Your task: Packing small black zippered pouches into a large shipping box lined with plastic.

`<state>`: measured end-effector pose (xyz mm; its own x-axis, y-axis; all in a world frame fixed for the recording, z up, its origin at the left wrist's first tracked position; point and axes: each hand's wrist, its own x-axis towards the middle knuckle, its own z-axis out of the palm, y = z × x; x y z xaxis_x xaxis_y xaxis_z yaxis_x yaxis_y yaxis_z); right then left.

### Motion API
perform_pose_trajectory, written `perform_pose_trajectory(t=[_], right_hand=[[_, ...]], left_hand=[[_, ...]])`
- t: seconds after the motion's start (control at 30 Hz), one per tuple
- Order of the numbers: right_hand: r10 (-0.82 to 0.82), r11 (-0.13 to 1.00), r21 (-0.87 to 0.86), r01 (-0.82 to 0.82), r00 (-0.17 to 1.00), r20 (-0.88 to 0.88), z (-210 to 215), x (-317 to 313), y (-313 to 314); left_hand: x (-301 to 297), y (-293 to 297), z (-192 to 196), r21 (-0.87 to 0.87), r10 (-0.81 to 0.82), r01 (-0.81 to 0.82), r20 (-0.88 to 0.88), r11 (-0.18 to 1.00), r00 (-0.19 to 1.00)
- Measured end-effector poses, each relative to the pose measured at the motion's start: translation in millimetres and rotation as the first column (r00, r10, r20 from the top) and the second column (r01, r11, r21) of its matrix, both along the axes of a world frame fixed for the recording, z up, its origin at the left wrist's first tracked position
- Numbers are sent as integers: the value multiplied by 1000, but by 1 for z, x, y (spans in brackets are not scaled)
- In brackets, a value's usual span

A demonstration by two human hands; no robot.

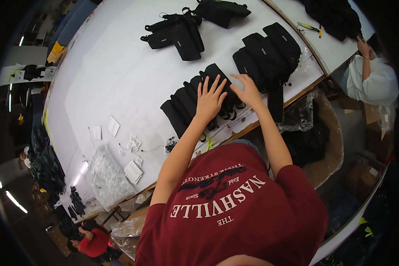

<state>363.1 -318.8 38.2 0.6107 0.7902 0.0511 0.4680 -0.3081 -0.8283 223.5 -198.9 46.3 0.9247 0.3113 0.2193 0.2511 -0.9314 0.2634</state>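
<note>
Along the near edge of the table, I see black pouches overlapping in a row, presumably to stay compact. My left hand spreads over them, grasping nothing; the right hand is loosely open, contact unclear. Another pouch pile crowds it; clear plastic lies leftward.

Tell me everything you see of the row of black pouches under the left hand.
The row of black pouches looks like soft, matte fabric: several long pieces packed side by side, lying on the white table near its front edge. Dark strap-like loops show at the ends nearest the person. The left hand lies spread over the row; the right hand is by its right end, contact unclear.
</note>
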Motion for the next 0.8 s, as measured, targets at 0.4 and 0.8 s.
perform_pose_trajectory(t=[0.4,0.8], right_hand=[[19,864,-341,369,654,756,-24,34,-6],[152,980,-26,-195,835,-529,-21,29,3]], left_hand=[[-1,-4,0,-23,-3,3,-11,1000,1000],[12,-10,10,-32,63,-62,61,998,996]])
